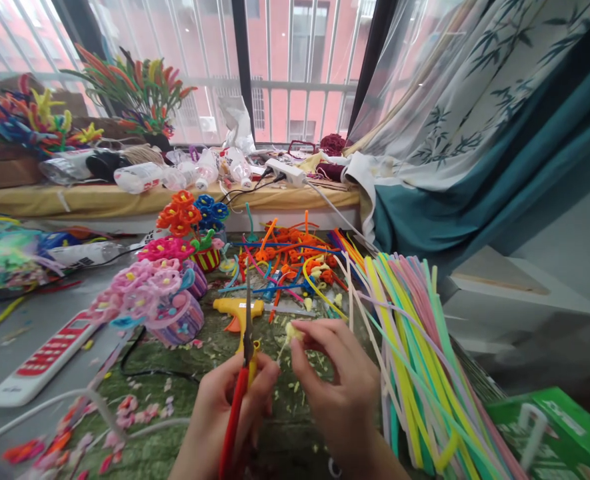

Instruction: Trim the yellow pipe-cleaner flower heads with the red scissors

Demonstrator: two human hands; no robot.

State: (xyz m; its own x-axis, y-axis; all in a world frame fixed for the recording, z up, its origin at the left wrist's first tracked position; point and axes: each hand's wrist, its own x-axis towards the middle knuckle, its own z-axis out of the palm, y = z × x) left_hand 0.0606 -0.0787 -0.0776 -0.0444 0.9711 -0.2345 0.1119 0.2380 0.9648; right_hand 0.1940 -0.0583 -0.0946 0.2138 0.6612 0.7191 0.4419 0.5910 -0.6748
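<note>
My left hand (235,400) is closed around a pair of scissors (239,400) with red handles, blades pointing up and away from me. Between the thumb and fingertips of my right hand (337,380) is a small pale yellow fuzzy piece (293,331). A thin strand runs from that piece down toward my left fingertips; whether they grip it is unclear. Just beyond the scissors lies a yellow glue gun (237,308), partly hidden by the blades. Orange pipe-cleaner pieces (295,247) are heaped past my hands, with small pale yellow bits among them.
Long pastel pipe cleaners (415,347) lie bundled at right, near a green box (559,427). Pink fuzzy flowers (149,287) in a striped pot stand left, beside a white power strip (39,367). Bottles (139,177) lie on the window ledge. Cables and fuzz scraps are scattered around.
</note>
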